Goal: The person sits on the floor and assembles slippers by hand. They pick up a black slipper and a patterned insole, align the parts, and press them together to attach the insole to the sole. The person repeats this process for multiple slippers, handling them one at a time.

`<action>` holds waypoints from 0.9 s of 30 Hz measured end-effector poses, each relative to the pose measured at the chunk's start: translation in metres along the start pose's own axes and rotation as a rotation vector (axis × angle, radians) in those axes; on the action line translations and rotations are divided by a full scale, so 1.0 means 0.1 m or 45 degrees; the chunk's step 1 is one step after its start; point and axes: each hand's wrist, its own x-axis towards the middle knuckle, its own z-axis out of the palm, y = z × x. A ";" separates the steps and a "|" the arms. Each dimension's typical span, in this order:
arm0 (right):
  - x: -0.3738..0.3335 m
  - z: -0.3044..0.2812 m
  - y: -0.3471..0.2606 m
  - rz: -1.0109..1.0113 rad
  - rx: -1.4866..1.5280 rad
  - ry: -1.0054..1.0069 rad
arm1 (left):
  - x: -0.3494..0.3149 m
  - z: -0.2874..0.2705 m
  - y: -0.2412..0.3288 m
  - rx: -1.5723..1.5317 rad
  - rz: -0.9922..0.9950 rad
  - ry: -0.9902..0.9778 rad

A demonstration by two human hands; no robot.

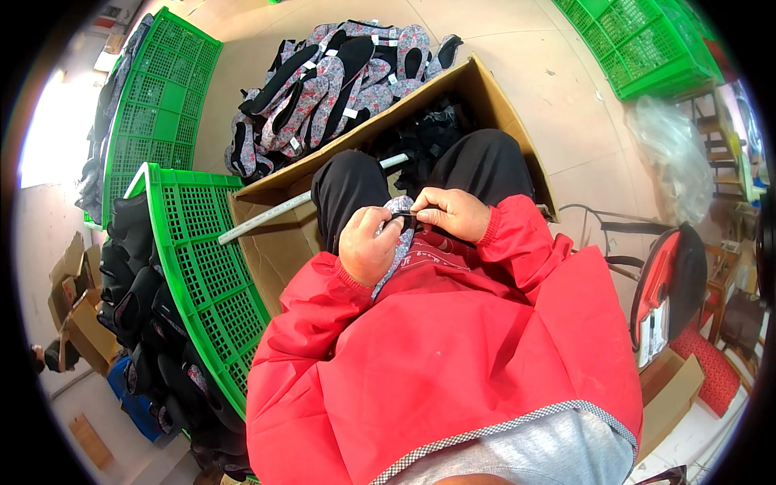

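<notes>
Over my lap, both hands work on a grey floral-patterned fabric slipper [398, 204] with a black edge. My left hand [368, 247] is closed around its side, fingers bent and thumb pressed near the black edge. With thumb and forefinger together, my right hand [455, 214] pinches the black edge from the other side. Part of the slipper hangs below my left hand against my red smock; the rest is hidden by the fingers. Just ahead, a heap of similar grey floral slippers [323, 89] with black insides and white tags lies on the floor.
An open cardboard box [505, 105] surrounds my knees, with black items inside. A white pole [271, 218] crosses its left part. Left of me, a green crate [206, 267] holds black slippers [137, 299]. Another green crate [638, 40] stands far right, near a plastic bag [671, 153].
</notes>
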 end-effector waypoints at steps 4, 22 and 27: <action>-0.01 0.02 0.04 0.016 0.027 0.013 | 0.00 0.00 0.00 0.005 0.004 -0.007; -0.01 0.04 0.02 -0.009 -0.081 0.137 | 0.00 0.00 -0.02 0.011 0.020 -0.005; -0.01 0.03 0.01 0.012 -0.112 0.130 | -0.01 0.00 -0.02 0.006 0.030 -0.009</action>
